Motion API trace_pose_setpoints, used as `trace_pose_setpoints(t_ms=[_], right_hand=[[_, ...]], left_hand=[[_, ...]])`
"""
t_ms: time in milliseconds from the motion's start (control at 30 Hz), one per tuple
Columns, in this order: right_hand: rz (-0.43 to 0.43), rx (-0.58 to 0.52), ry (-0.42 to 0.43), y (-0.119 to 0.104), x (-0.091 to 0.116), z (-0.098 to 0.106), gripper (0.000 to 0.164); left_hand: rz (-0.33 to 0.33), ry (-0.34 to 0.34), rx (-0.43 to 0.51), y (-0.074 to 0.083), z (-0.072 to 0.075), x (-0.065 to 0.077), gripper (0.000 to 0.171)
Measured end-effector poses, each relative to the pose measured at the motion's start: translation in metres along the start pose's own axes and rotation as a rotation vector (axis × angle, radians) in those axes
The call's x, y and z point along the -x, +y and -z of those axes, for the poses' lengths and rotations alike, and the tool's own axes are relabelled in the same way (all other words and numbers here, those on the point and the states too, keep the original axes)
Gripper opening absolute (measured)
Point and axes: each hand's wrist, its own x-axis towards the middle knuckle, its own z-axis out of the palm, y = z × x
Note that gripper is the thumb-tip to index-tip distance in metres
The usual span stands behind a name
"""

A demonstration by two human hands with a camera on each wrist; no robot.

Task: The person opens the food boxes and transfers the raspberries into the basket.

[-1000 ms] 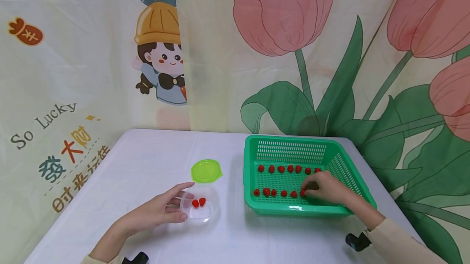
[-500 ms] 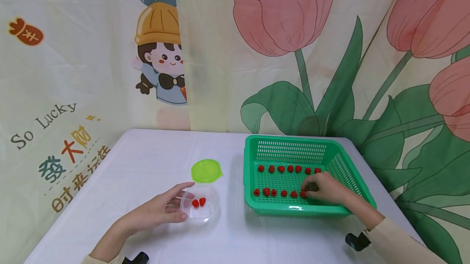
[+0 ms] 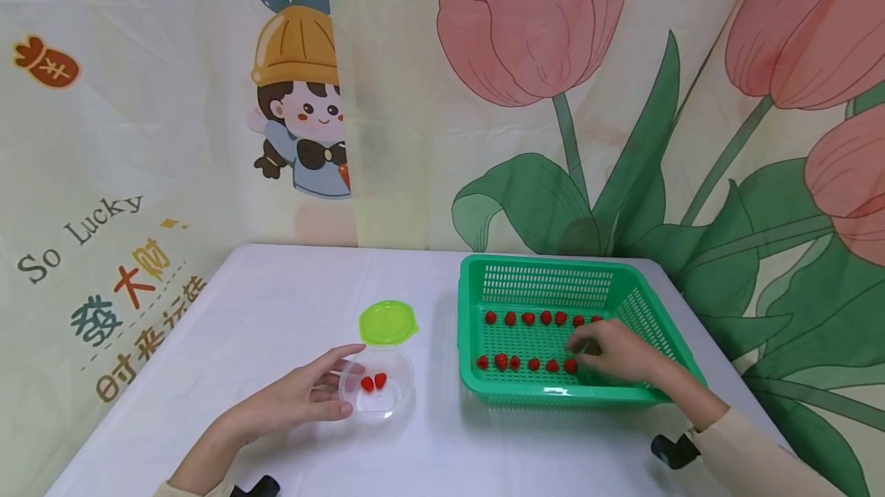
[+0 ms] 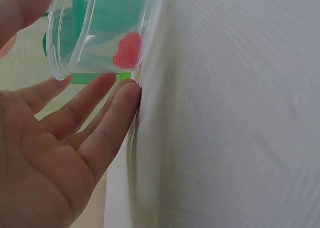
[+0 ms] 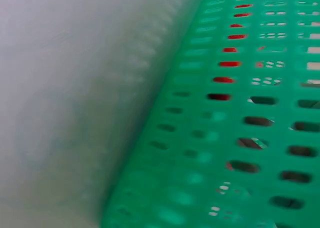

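My left hand (image 3: 297,393) stands beside a small clear plastic tub (image 3: 394,397) on the table, thumb and fingers spread along its left side. In the left wrist view the fingers (image 4: 112,123) reach out fairly straight, tips right at the tub's wall. Two red raspberries (image 3: 380,380) lie in the tub. Over the right part of a green basket (image 3: 477,282) is my right hand (image 3: 615,351), thumb and index finger parted, no berry seen between them. Just below their tips sits a raspberry (image 3: 570,366), the rightmost visible one of the front row. The right wrist view shows mostly basket wall (image 5: 200,138).
A back row of raspberries (image 3: 528,318) runs across the basket floor, its right end partly behind my right hand. A light-green lid (image 3: 389,323) lies behind the tub on the white-covered table (image 3: 290,289). A printed curtain (image 3: 394,97) hangs behind the table.
My right hand has lifted slightly and its thumb has drawn away from the front-row raspberry, which shows more fully. My left hand and the tub stay in place.
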Motion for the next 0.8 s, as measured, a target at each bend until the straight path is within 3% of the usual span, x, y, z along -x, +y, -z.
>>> trace_pose_setpoints(t_ms=[167, 400, 800], right_hand=[[0.015, -0.017, 0.042, -0.016, -0.009, 0.012, 0.02], [0.052, -0.024, 0.09, -0.065, -0.032, 0.025, 0.024], [0.151, -0.113, 0.062, -0.149, -0.078, 0.02, 0.025]], left_hand=[[-0.003, -0.006, 0.01, 0.001, 0.0, 0.0, 0.079], [-0.005, -0.005, 0.006, 0.001, 0.0, 0.0, 0.078], [-0.004, 0.008, 0.0, 0.0, -0.001, 0.0, 0.078]])
